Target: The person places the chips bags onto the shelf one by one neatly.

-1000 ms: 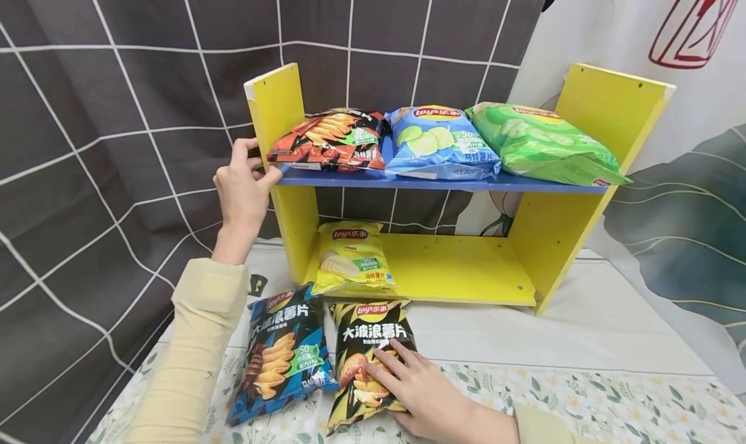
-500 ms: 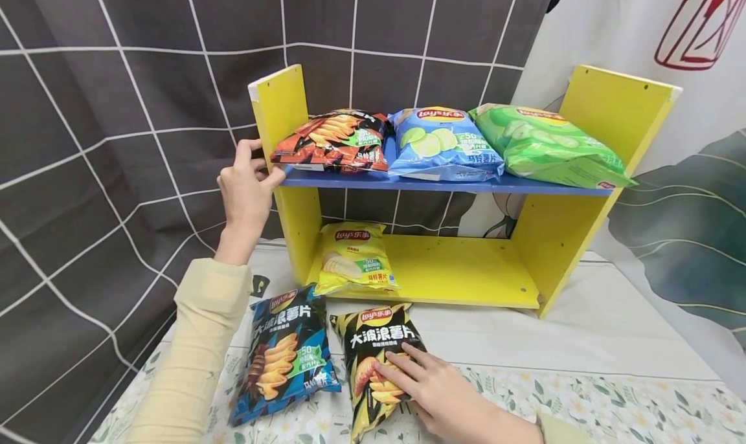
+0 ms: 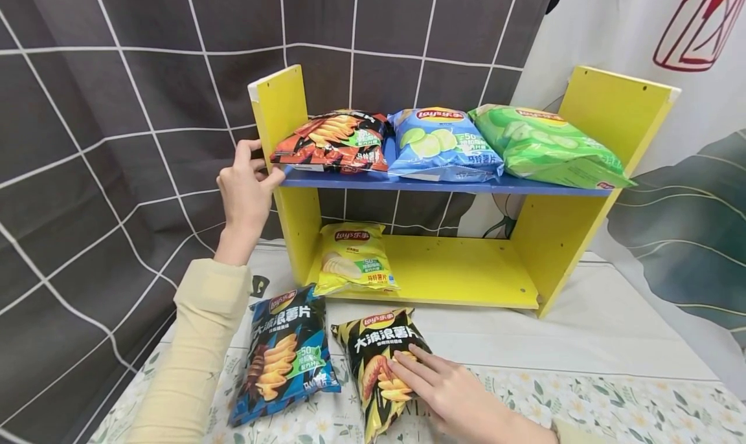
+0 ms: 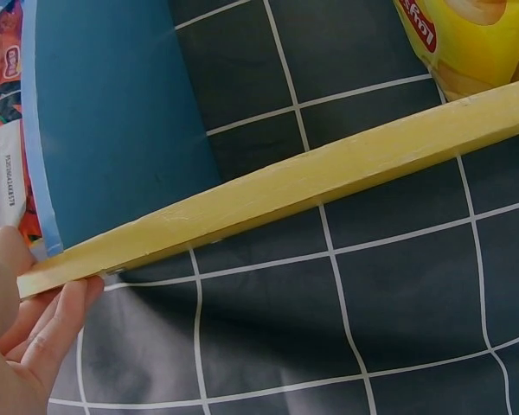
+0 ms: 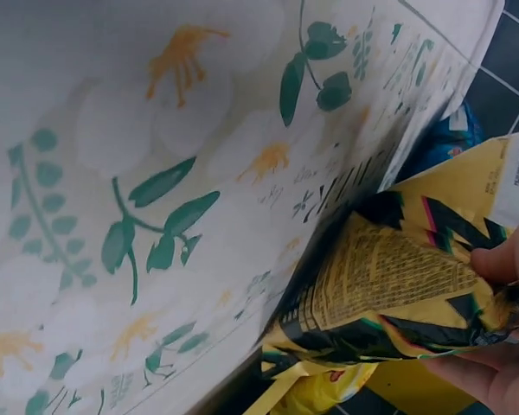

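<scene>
My left hand [image 3: 245,188] grips the front edge of the yellow left side panel [image 3: 287,111] of a small shelf, thumb on the inner side by the blue board [image 3: 344,184] and fingers round the outside. With my right hand [image 3: 463,392] I hold the right side of a black-and-gold chip bag [image 3: 381,363], fingers across its printed front. The right wrist view shows the thumb on the back of this bag [image 5: 389,277], which is tilted on the table. A blue-and-black chip bag [image 3: 285,353] lies to its left.
On the upper board sit a red chip bag [image 3: 332,143], a blue chip bag [image 3: 443,143] and a green chip bag [image 3: 548,143]. A yellow chip bag [image 3: 355,256] leans at the left of the lower board [image 3: 460,269]. A dark checked curtain [image 3: 163,172] hangs behind.
My right hand and the black-and-gold bag have shifted right, away from the blue-and-black bag, and the bag's top has turned leftward. My left hand keeps its hold on the panel.
</scene>
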Demonstrator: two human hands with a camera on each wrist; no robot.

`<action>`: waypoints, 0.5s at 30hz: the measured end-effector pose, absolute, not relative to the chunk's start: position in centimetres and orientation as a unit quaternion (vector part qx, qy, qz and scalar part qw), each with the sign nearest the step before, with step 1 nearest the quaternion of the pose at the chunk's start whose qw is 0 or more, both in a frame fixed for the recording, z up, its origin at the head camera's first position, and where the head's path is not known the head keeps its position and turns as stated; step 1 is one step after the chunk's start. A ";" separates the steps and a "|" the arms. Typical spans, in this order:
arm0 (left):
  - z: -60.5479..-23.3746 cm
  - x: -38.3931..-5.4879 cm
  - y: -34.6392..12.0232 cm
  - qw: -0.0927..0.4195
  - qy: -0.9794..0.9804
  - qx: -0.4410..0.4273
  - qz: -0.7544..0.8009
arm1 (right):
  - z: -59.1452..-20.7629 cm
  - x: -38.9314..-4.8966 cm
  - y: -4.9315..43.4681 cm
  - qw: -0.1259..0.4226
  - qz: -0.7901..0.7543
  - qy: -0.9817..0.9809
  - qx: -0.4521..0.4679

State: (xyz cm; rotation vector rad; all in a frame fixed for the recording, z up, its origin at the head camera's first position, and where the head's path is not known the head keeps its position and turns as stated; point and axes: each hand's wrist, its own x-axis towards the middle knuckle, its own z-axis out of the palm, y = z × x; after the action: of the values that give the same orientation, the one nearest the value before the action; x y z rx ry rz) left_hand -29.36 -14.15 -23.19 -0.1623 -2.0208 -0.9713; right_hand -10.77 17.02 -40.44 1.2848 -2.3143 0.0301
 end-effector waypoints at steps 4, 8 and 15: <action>-23.2 -29.4 -14.1 0.430 -0.811 -0.063 -0.391 | -40.3 -10.8 17.2 0.276 0.025 -0.837 0.471; -23.2 -29.4 -14.1 0.431 -0.811 -0.062 -0.391 | -40.3 -10.9 17.3 0.308 0.043 -0.830 0.462; -23.2 -29.4 -14.1 0.431 -0.811 -0.063 -0.390 | -39.7 -10.5 18.0 0.311 0.067 -0.827 0.462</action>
State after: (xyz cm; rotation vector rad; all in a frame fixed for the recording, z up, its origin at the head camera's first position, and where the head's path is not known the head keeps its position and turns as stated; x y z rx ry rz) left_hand -29.40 -14.06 -23.16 -0.1563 -2.0239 -0.9729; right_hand -10.54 18.00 -39.73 1.2207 -2.1838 0.1771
